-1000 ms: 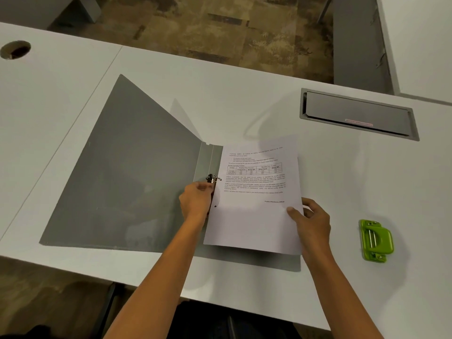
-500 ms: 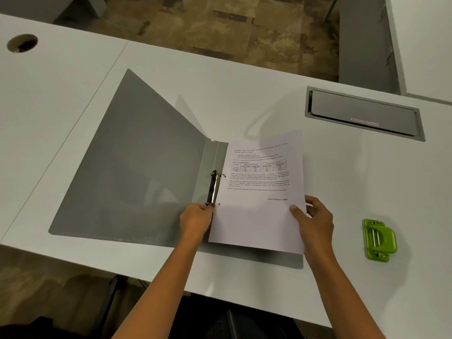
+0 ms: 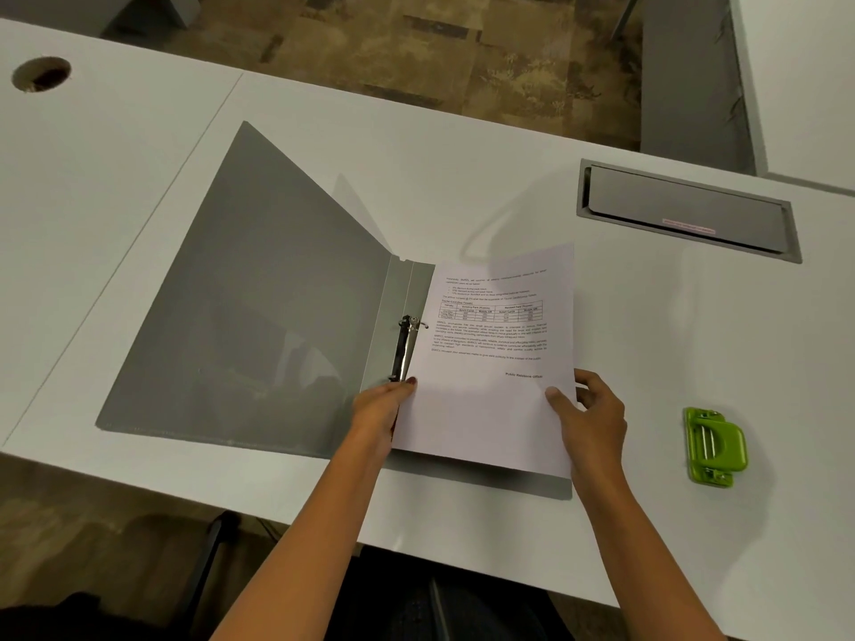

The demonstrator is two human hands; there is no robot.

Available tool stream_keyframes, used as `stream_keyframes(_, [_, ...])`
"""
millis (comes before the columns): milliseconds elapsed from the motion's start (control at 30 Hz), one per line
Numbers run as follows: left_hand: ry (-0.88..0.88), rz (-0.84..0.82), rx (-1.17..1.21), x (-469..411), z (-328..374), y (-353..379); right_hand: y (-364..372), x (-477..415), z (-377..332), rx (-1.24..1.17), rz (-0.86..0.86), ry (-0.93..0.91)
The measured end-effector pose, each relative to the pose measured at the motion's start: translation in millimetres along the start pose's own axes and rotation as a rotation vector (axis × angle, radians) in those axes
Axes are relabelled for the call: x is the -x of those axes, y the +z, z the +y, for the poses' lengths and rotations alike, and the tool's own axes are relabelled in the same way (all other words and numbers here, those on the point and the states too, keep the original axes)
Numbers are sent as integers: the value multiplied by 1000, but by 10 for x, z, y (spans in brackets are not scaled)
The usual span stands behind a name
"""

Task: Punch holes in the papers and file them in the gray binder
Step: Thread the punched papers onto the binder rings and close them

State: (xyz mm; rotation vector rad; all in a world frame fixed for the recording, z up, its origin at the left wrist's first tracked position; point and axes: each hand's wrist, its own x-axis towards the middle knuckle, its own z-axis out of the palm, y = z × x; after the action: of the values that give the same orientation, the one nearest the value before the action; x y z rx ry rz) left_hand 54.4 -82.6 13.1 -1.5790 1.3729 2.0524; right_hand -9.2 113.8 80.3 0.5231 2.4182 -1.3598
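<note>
Over the open gray binder [image 3: 259, 326] on the tabletop [image 3: 694, 340], the left hand [image 3: 377, 409] and right hand [image 3: 594, 416] pinch the paper [image 3: 486, 409] at its edges with their fingers. The left hand has slid down the ring clip [image 3: 405, 347], so threading seems nearly finished.

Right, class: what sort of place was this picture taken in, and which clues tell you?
Most likely an office: white desks joined edge to edge, a round cable hole in one, a gray hatch set into another, and patterned carpet beyond.
</note>
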Motion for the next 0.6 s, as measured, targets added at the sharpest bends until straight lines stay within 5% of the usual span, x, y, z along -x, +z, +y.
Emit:
stream_keyframes(367, [190, 252, -14, 66, -89, 148, 3, -17, 16, 10, 9, -23])
stream_keyframes(600, [49, 176, 128, -4, -71, 64, 9, -21, 13, 9, 0, -42])
